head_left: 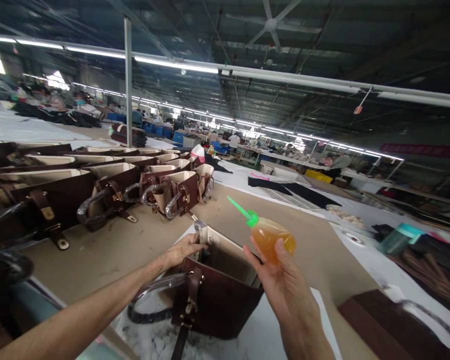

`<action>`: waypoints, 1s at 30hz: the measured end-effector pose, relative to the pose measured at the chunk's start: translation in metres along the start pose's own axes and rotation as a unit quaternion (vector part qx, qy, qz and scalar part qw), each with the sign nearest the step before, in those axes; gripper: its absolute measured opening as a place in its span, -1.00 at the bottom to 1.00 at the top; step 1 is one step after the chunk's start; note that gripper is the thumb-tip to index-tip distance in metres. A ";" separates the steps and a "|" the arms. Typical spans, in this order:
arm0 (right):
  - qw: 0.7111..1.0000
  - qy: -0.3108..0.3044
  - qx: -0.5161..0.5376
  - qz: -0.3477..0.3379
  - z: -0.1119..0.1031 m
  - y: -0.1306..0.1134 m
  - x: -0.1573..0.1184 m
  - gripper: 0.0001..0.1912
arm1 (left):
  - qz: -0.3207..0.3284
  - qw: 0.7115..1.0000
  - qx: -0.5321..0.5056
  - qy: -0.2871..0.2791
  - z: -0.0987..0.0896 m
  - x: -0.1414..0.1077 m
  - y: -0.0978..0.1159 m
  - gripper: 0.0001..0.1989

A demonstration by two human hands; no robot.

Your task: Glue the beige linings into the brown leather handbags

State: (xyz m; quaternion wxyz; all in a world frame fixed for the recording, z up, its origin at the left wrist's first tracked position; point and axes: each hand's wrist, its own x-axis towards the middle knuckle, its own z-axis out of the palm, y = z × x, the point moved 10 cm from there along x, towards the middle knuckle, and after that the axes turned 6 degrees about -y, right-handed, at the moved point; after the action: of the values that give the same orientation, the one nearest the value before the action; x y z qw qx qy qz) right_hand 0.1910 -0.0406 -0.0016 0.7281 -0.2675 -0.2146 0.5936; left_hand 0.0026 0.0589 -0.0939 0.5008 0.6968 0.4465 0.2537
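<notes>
A dark brown handbag (221, 297) stands upright in front of me, its top gaping and its pale lining showing. Its looped handle (150, 315) wears clear plastic wrap and hangs toward me. With my left hand (187, 248) I grip the far left rim of this bag, fingers closed over the edge. Above the bag's right side, my right hand (281, 275) is wrapped around a squeeze bottle (272, 237) of amber liquid. The bottle lies tilted, its green nozzle (240, 209) pointing up and left, apart from the bag.
Rows of similar brown handbags (60, 192) fill the table's left side. A teal-lidded jar (401, 237) stands at right, near a roll of tape (354, 238). Another brown bag piece (390, 320) lies at lower right. Black strips (292, 190) lie farther back; a metal post (128, 82) rises behind.
</notes>
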 end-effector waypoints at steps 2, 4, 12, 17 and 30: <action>1.000 0.009 0.014 0.004 -0.003 -0.002 -0.004 -0.60 | 0.012 1.000 -0.002 -0.001 0.000 -0.004 0.006 -0.82; 1.000 0.019 0.022 0.008 -0.007 -0.006 -0.010 -0.62 | 0.026 1.000 -0.003 -0.012 0.001 -0.006 0.018 -0.77; 0.997 0.047 0.059 0.032 -0.032 -0.026 -0.055 -0.68 | 0.089 0.974 0.118 -0.172 0.002 -0.003 0.127 -0.66; 0.992 0.075 0.079 0.060 -0.067 -0.028 -0.078 -0.59 | 0.037 0.922 0.273 -0.271 0.028 -0.002 0.154 -0.74; 0.932 0.076 -0.343 -0.085 -0.118 -0.092 -0.105 -0.38 | -0.024 0.728 0.541 -0.420 0.114 0.009 0.120 -0.75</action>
State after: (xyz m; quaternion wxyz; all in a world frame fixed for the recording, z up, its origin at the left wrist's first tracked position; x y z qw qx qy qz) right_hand 0.3129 -0.1737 -0.0323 0.6540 -0.5263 -0.3710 0.3971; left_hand 0.1421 0.0008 -0.0258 0.1814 0.8742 0.2682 -0.3617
